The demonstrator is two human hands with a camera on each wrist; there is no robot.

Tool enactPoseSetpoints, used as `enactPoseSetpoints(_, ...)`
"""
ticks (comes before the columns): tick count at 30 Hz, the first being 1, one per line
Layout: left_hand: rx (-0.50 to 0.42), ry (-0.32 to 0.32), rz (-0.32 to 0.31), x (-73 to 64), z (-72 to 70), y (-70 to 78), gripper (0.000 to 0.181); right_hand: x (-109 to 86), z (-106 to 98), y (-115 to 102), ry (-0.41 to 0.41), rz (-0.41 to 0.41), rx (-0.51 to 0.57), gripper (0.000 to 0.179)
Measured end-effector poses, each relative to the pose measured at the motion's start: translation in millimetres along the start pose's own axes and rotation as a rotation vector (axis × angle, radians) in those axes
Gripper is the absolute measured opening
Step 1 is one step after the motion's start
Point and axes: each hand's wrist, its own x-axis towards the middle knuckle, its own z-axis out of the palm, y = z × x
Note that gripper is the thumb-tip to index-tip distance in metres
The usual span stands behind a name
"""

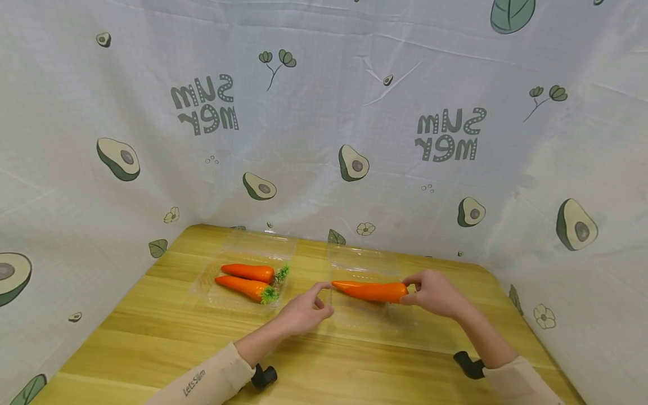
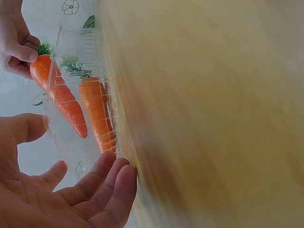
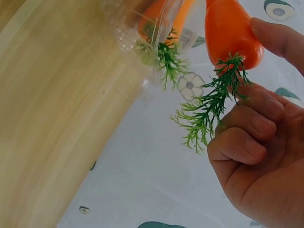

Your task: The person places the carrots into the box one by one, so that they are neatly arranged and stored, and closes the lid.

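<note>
My right hand [image 1: 435, 293] pinches a toy orange carrot [image 1: 390, 292] by its thick end. Green leaves hang from that carrot in the right wrist view, and its tip slants down into a clear plastic box [image 1: 361, 257] with the lid raised. Inside that box lies another orange carrot [image 2: 96, 107], with its leafy top [image 3: 166, 59] towards the right hand. At the box's left side is my left hand [image 1: 306, 311], fingers spread and loosely bent; fingertips [image 2: 124, 178] are at the box's lower edge, though firm contact is hard to tell.
A second clear box [image 1: 260, 243], lid open, stands to the left on the wooden table [image 1: 354, 374]. Two carrots lie in it, an upper one [image 1: 248, 273] and a lower one [image 1: 240, 285]. Behind the table hangs a patterned white cloth [image 1: 314, 124].
</note>
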Motion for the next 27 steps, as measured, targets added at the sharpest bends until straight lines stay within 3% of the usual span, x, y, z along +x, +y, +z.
enactPoseSetpoints(27, 0.003, -0.006, -0.014, 2.8, 1.6, -2.5, 0.058, 13.4, 26, -11, -0.059, -0.091, -0.061, 0.029)
